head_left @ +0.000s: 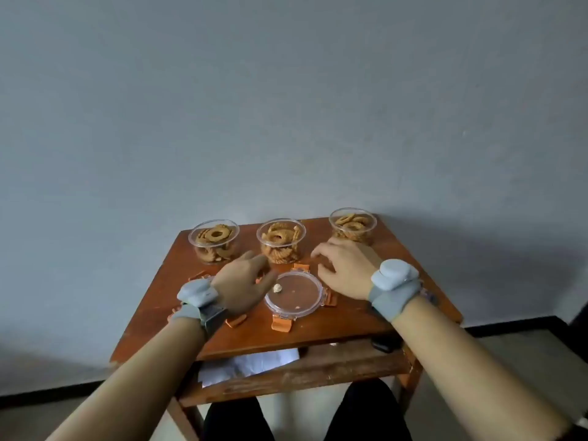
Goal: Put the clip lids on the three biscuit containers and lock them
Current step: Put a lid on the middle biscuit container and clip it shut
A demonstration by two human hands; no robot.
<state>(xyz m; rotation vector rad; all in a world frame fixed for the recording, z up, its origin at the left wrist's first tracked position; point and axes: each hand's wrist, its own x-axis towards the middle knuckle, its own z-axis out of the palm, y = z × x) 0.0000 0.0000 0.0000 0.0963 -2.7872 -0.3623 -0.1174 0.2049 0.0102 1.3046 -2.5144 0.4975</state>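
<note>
We are only starting: all three biscuit tubs are standing uncovered along the far side of the table (350, 316), and no lid is on any of them yet. Taking the middle lid (294, 294) as our landmark, the middle tub (281, 240) is sitting just beyond it, the left tub (214, 239) beyond and to its left, and the right tub (352, 225) farther off, beyond and to its right.

Our left hand (242, 283) is resting just left of that lid, over a second lid (203, 278) of which only orange clips are peeking out. Its fingers are loosely spread and pointing toward the middle tub; we cannot tell whether they are gripping anything beneath. Our right hand (345, 268) is hovering just right of the lid, fingers curled and apart, holding nothing that we can see. A third lid is not showing.

We judge that the next move calls for lifting the middle lid by its rim, seating it level on a tub, then folding each clip down.

The tubs are round, clear, thin-walled plastic holding ridged, golden ring biscuits. The lid is a flat clear disc with four ribbed orange flaps splayed outward and a pale crumb (277, 288) on it. The table is glossy reddish wood.
</note>
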